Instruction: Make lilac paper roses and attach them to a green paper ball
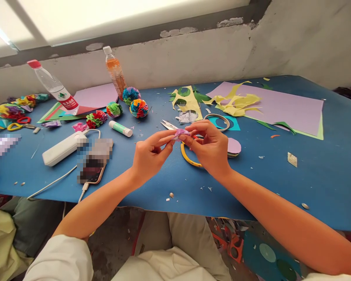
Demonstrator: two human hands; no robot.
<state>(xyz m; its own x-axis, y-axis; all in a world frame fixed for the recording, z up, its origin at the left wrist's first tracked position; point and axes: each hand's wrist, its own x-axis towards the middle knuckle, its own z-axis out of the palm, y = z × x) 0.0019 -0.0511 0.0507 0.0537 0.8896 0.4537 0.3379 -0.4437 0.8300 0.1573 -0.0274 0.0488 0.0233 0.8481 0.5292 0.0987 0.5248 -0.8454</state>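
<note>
Both my hands meet over the middle of the blue table (310,171), pinching one small folded piece of pale purple paper (180,133) between them. My left hand (149,156) grips its left end with thumb and forefinger. My right hand (210,146) holds the right end, fingers curled over it. Under my right hand lie yellow-handled scissors (188,156) and a stack of purple paper circles (234,147). A tape ring (218,119) rests on a teal scrap just behind.
Paper pom-pom balls (139,108), a glue stick (120,128), two bottles (115,72) and a power bank (64,148) with a cabled phone (93,166) fill the left. Purple sheets (280,107) and yellow offcuts (236,102) lie at the back right. Another person's clothing (6,238) shows lower left.
</note>
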